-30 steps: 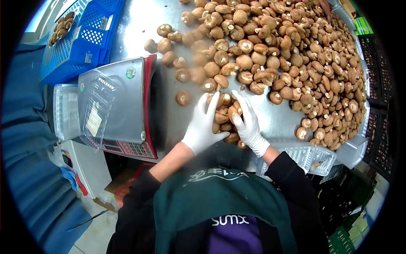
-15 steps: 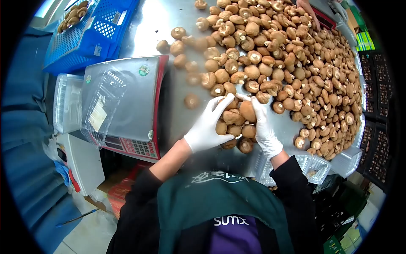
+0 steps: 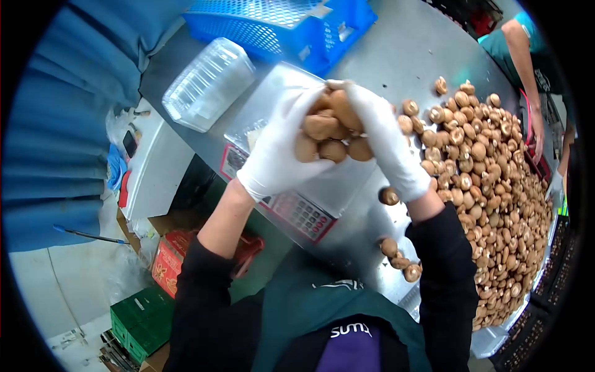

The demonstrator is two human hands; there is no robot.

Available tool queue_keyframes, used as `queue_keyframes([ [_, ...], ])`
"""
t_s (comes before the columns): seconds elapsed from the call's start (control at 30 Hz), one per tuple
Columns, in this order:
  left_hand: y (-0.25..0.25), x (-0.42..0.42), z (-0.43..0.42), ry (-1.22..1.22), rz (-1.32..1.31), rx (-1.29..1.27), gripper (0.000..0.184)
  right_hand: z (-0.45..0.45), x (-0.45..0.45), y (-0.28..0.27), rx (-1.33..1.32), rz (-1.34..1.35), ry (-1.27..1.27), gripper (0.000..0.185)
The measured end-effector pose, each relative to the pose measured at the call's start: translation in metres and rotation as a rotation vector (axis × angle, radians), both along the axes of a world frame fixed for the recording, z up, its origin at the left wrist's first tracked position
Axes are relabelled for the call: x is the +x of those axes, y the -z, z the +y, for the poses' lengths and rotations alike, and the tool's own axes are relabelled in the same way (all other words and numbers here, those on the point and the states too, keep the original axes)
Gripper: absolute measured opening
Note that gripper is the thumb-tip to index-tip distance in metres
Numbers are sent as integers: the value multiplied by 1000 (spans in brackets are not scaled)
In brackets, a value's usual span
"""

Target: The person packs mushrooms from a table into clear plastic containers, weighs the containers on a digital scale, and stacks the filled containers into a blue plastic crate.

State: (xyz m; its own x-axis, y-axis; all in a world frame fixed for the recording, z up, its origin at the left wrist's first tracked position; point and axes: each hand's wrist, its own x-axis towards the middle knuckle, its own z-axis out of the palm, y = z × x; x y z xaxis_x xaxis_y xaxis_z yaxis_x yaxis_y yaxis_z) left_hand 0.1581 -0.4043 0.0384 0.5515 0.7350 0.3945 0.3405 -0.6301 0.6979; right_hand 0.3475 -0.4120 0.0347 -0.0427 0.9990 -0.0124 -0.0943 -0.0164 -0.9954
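My left hand and my right hand, both in white gloves, are cupped around a cluster of brown mushrooms. The cluster is held above the digital scale, whose red-edged keypad shows below my left wrist. Most of the scale's plate is hidden behind my hands and the mushrooms. A clear plastic container lid or tray edge shows in part beside my left hand. To the right of my right hand, the large mushroom pile spreads over the metal table.
Clear plastic containers stand at the left table edge, near a blue crate. Several loose mushrooms lie near the front. Across the table a co-worker's arm reaches in. Green crates sit low at left.
Both hands have moved left and up with the mushrooms, from beside the pile to over the scale. The camera view has swung left, bringing a co-worker into sight.
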Motion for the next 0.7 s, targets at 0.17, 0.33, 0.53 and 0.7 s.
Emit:
queue_keyframes([
  [0.17,38,-60,20,-147,121,-87,98,55,-49,33,74,-325,-252,52],
  [0.33,42,-88,22,-171,330,59,89,42,-30,55,440,-830,-361,73],
  [0.53,55,-63,12,8,216,95,69,7,-5,51,480,-1011,-271,73],
  [0.7,62,-56,18,12,3,149,40,-19,8,33,592,-994,-81,58],
])
